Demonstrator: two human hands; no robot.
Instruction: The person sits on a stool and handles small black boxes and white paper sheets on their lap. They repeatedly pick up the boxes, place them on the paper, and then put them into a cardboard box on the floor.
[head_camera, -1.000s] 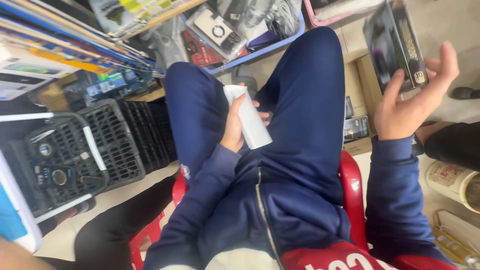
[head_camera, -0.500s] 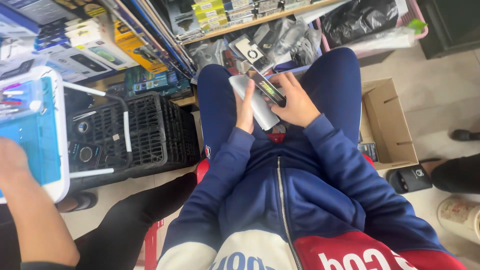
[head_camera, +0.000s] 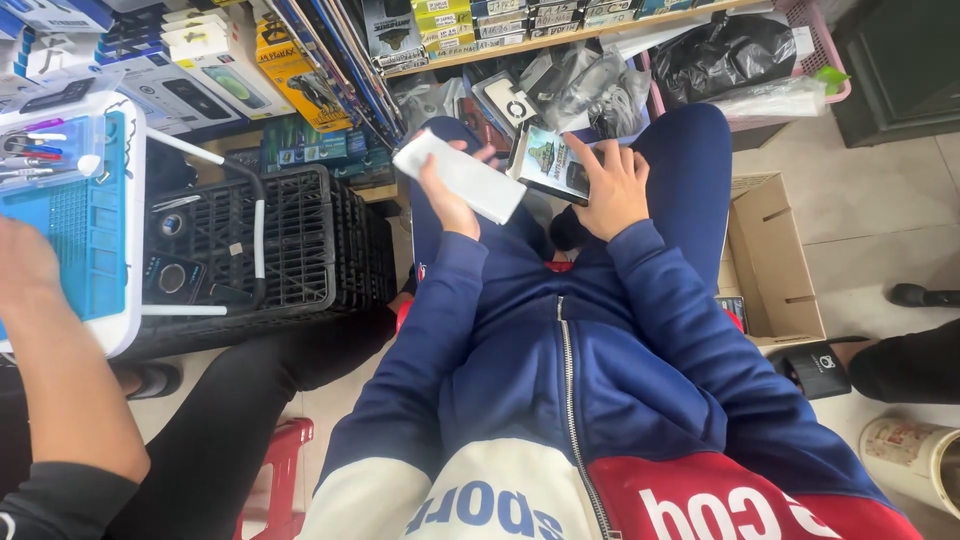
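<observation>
My left hand (head_camera: 447, 196) grips a flat white rectangular box (head_camera: 460, 176) and holds it tilted above my left knee. My right hand (head_camera: 607, 186) holds a dark flat packet with a picture on its face (head_camera: 548, 162), fingers spread over its right end. The two items nearly meet edge to edge in front of me. I sit in blue trousers and a blue jacket (head_camera: 560, 370) on a red seat.
A black plastic crate (head_camera: 290, 240) stands at my left. Another person's arm (head_camera: 60, 370) reaches toward a white and blue tray (head_camera: 95, 220) of small tools. Shelves of boxed goods (head_camera: 230, 50) lie ahead. An open cardboard box (head_camera: 775, 260) sits on the floor at my right.
My right hand came in from far right with the dark packet to meet the white box. Since half a second ago the two hands have drawn slightly apart, packet now beside the box.
</observation>
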